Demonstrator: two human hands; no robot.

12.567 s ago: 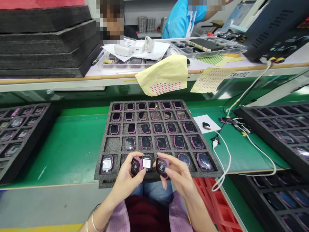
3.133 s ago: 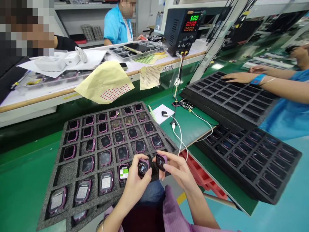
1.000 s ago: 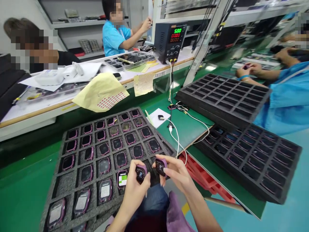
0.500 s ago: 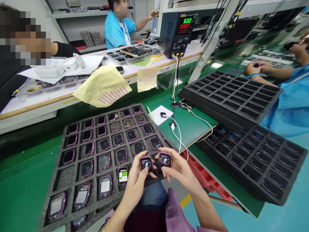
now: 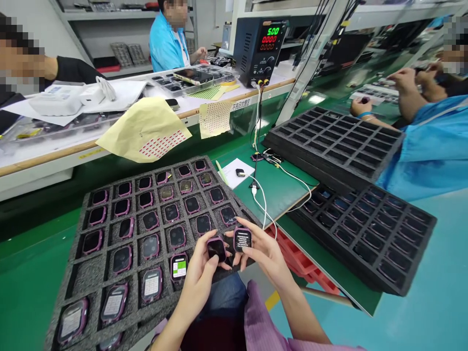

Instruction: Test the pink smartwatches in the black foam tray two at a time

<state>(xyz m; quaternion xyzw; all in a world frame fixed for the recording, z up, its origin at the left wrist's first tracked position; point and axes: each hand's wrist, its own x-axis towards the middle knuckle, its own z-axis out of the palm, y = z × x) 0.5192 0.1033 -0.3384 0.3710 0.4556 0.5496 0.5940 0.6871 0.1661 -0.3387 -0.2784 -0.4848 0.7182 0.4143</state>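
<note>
My left hand holds a purple-framed watch with a dark screen, the thumb resting on its face. Beside it, my right hand grips another purple-framed watch whose screen shows lines of white text. Both watches are held over the near right edge of a grey foam tray. Many purple-framed watches sit in the tray's compartments, most with dark screens. One watch near my left hand shows a green and white screen, and several in the nearest rows show white screens.
Black foam trays are stacked at the right. Behind stand a power supply and a shelf edge with yellow paper. White cables lie beyond my right hand. Other people work at left, back and right.
The left watch's screen has gone from a lit face to dark. The right watch's face has changed to text. The view has shifted slightly; the person at the back has lowered an arm.
</note>
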